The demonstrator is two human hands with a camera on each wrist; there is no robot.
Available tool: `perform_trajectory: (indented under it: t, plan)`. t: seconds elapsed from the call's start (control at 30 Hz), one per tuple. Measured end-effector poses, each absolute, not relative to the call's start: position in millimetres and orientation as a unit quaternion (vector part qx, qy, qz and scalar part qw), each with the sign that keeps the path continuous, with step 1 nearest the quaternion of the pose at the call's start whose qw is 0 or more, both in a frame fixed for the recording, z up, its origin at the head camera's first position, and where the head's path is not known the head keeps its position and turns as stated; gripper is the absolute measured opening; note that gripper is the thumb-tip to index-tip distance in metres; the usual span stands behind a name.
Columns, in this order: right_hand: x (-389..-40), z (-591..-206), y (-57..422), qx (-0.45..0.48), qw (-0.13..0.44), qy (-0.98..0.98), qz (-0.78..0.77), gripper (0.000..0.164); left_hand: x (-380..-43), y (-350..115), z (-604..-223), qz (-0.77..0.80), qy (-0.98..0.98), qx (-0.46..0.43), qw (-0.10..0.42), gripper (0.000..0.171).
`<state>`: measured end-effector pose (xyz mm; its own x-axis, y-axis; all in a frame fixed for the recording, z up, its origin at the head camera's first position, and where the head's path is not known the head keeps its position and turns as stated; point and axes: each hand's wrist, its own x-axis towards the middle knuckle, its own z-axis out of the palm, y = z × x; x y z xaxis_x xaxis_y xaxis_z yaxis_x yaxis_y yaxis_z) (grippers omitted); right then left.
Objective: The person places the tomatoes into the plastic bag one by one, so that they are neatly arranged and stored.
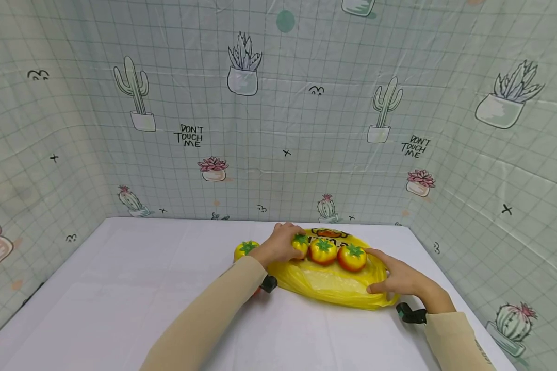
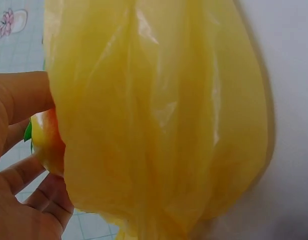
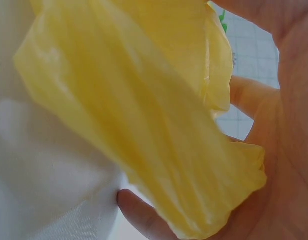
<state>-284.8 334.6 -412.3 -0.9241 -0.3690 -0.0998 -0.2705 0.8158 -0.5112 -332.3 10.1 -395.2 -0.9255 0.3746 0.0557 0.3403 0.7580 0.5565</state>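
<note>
A yellow plastic bag with dark print lies on the table, three yellow-red tomatoes with green leafy tops in a row over it. My left hand grips the leftmost one from above; the left wrist view shows my fingers round that tomato, partly hidden behind the bag. At the bag's right end is my right hand, thumb and fingers spread. One finger reaches the rightmost tomato, and the thumb lies against the bag's front. In the right wrist view, the crumpled bag end lies against the palm.
Another tomato sits left of the bag, partly behind my left forearm. A bit of something red shows beneath the left wrist's black camera mount. The white table meets patterned cloth walls at its back and sides.
</note>
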Motion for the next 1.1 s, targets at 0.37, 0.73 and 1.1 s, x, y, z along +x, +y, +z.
perform_trajectory:
  t: [0.37, 0.73, 1.1]
  plan:
    - [-286.8, -413.2, 335.4, -0.164, 0.099, 0.949, -0.250, 0.098, -334.1, 10.2, -396.5, 0.253, 0.946, 0.199, 0.024, 0.048]
    - [-286.4, -413.7, 336.1, -0.171, 0.093, 0.948, -0.250, 0.097, -335.2, 11.2, -396.9, 0.253, 0.946, 0.201, 0.020, 0.048]
    - [-284.6, -414.1, 335.5, -0.163, 0.099, 0.948, -0.255, 0.098, -328.7, 8.8, -392.9, 0.261, 0.945, 0.194, 0.033, 0.050]
